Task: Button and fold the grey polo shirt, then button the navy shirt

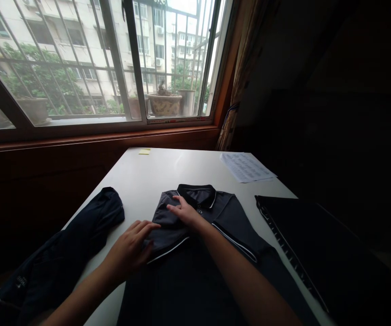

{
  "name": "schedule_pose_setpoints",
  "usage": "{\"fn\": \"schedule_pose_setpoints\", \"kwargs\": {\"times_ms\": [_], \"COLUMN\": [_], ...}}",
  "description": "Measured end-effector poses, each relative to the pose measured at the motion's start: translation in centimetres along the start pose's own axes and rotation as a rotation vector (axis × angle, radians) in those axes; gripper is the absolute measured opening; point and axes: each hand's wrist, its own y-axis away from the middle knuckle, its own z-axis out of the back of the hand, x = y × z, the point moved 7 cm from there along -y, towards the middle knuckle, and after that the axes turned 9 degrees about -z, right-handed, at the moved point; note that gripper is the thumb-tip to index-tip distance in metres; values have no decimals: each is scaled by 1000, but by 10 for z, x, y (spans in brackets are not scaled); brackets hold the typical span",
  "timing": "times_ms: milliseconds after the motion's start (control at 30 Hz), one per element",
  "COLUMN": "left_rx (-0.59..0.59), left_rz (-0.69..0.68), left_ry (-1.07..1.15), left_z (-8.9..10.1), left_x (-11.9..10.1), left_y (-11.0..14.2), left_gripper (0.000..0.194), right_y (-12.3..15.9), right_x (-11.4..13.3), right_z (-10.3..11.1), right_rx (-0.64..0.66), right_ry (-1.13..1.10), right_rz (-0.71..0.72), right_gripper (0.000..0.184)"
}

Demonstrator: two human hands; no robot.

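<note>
A dark grey polo shirt (229,217) with a black collar and white piping lies face up on the white table (168,167). Its left sleeve is folded inward over the chest. My left hand (131,249) lies on that folded sleeve near its white-edged cuff, fingers stretched out flat. My right hand (183,210) rests flat on the folded part just below the collar, fingers extended to the left. Neither hand grips anything.
A dark navy garment (63,253) lies bunched at the table's left edge. A black garment with white trim (317,244) covers the right side. A printed sheet (245,166) and a yellow sticky note (144,151) lie at the far end, below the barred window.
</note>
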Motion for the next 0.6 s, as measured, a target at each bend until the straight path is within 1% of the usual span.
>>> {"fn": "schedule_pose_setpoints", "kwargs": {"times_ms": [33,67,100,200,300,400,467,600], "left_rx": [-3,-6,-8,-26,-50,-43,-29,-17], "left_rz": [-4,-5,-3,7,30,27,-11,-115], "left_ry": [-25,-44,-52,-34,-22,-65,-88,-121], "left_z": [2,4,4,-1,-11,-20,-24,-24], "left_x": [7,14,21,36,46,51,52,49], "left_y": [7,14,20,30,31,30,31,37], "left_gripper": [40,45,50,56,50,39,35,37], "right_y": [1,2,3,2,-3,-9,-13,-25], "right_x": [1,2,3,6,6,5,6,16], "right_z": [-1,-3,-5,-9,-10,-7,-4,1], "right_rx": [4,9,16,12,-15,-44,-63,-97], "right_ry": [43,87,122,198,255,307,340,390], "right_rz": [-5,-9,-13,-23,-37,-46,-45,5], "right_gripper": [73,79,81,74,68,66,65,62]}}
